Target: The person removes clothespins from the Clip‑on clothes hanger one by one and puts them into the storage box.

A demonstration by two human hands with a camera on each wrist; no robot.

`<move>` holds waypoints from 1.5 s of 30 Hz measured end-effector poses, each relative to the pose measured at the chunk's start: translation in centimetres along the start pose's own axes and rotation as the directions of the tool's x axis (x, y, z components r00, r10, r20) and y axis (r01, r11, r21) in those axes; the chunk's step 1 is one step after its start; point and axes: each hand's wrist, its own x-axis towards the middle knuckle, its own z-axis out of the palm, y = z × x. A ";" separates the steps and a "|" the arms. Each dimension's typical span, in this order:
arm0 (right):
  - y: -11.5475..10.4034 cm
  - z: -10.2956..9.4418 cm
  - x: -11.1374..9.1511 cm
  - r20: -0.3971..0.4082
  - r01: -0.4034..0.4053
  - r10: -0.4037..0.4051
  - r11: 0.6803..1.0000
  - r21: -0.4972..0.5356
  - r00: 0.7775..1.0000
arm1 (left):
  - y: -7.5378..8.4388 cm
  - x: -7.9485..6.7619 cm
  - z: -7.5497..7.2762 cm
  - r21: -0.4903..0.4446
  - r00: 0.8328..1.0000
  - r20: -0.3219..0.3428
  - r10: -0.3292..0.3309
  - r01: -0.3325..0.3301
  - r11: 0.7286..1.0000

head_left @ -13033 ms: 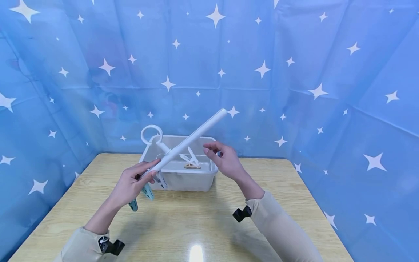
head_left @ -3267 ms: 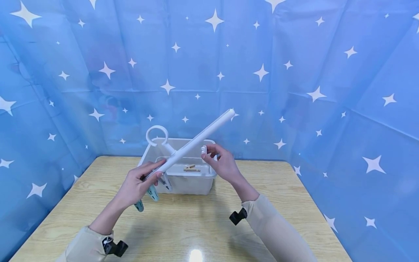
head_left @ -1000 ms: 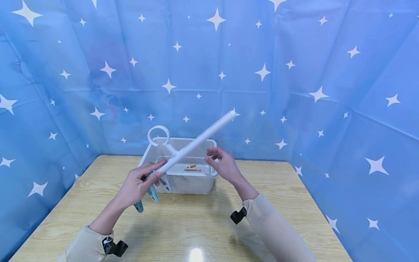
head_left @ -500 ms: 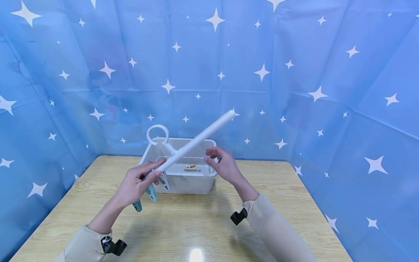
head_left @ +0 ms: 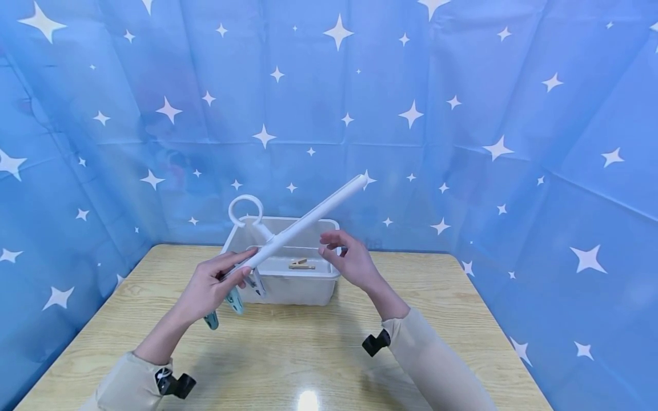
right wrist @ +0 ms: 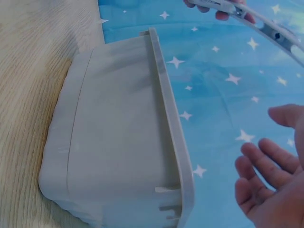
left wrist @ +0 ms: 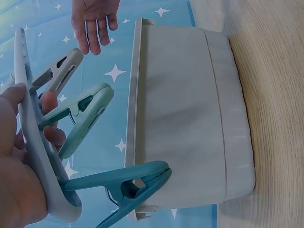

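Observation:
My left hand grips a white clothes hanger by its lower left end, its bar slanting up to the right over the bin and its hook ring raised. Clothespins hang under the hanger: a light grey clothespin, a pale green clothespin and a teal clothespin. My right hand hovers at the bin's right rim, fingers loosely bent and nothing between them; the right wrist view shows its palm bare. Inside the white plastic bin lie wooden clothespins.
The bin stands near the back of a wooden table. A blue curtain with white stars surrounds the table on the back and both sides. A wrist camera sits on each sleeve.
Thirteen seconds ago a white clothespin stood in the bin; around three seconds ago my right hand pinched a small white thing, now gone from its fingers. Lately the hanger has shifted slightly left.

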 end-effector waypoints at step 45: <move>-2.9 -1.2 -1.5 0.006 0.043 -0.044 0.998 0.047 0.999 | 0.2 0.4 -0.9 0.063 1.000 0.011 -0.022 0.021 0.998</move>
